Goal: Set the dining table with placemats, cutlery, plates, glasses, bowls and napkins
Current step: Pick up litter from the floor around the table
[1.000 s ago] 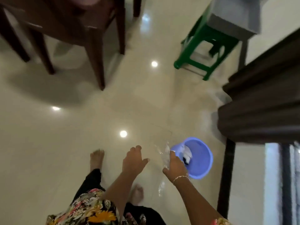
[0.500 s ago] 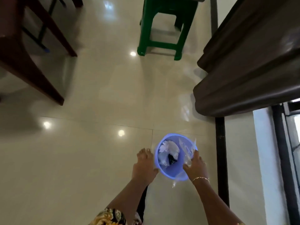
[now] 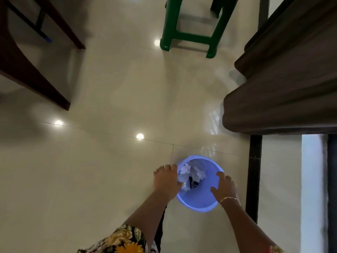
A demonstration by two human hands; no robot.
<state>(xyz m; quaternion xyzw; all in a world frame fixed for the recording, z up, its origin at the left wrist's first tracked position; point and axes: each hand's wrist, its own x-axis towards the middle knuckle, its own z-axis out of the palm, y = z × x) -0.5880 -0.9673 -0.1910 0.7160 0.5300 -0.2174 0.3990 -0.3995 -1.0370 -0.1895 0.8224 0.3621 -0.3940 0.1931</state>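
A blue plastic bin stands on the glossy tiled floor, low and right of centre. Crumpled clear plastic wrapping and white paper lie inside it. My left hand hovers at the bin's left rim with its fingers spread and its thumb beside the plastic. My right hand, with a gold bracelet on the wrist, is spread over the right rim and holds nothing. No tableware is in view.
A dark wooden table edge juts in from the right, with a black post below it. A green plastic stool stands ahead. Dark chair legs and a blue-tipped stick are on the left.
My right hand carried the clear plastic wrapper to the bin and let it go inside. Both hands now hover spread over the rim. The view has closed in on the bin.
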